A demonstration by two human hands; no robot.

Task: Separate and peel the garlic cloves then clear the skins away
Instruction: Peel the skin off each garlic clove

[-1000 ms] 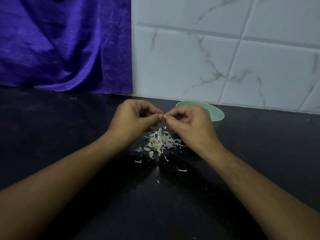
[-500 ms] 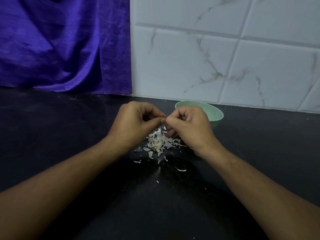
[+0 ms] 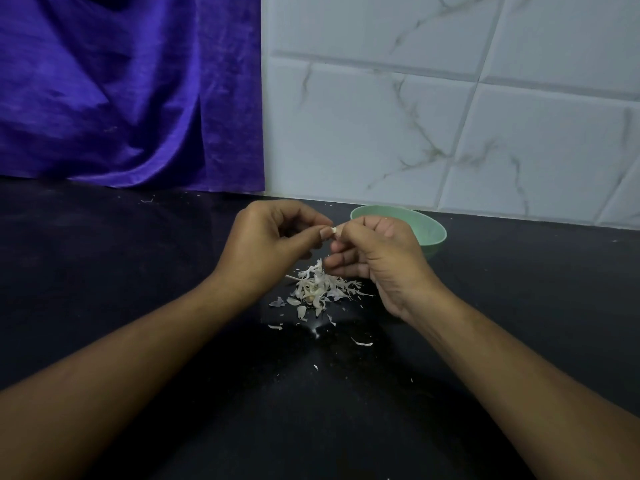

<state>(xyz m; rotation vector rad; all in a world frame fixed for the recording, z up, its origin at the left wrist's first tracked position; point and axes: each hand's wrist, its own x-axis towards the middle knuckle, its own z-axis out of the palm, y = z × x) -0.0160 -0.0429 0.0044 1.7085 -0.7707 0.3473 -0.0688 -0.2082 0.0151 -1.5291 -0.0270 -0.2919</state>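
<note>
Hands draw slightly apart: left hand (image 3: 263, 244) and right hand (image 3: 377, 258) both pinch a pale garlic clove (image 3: 334, 231) between them, apparently mid-peel. Below, a heap of skins (image 3: 320, 287) lies uncleared on the black counter (image 3: 138, 271), near a green bowl (image 3: 433, 233).

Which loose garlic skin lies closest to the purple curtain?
The lone curled scrap just before the curtain, far left of the main skin pile.

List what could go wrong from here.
1. The clove, pinched between left hand and right hand above the skins, could slip and get lost in that pile.
2. Flakes already lie scattered on the counter; further peeling may spread them wider, making clearing harder.
</note>
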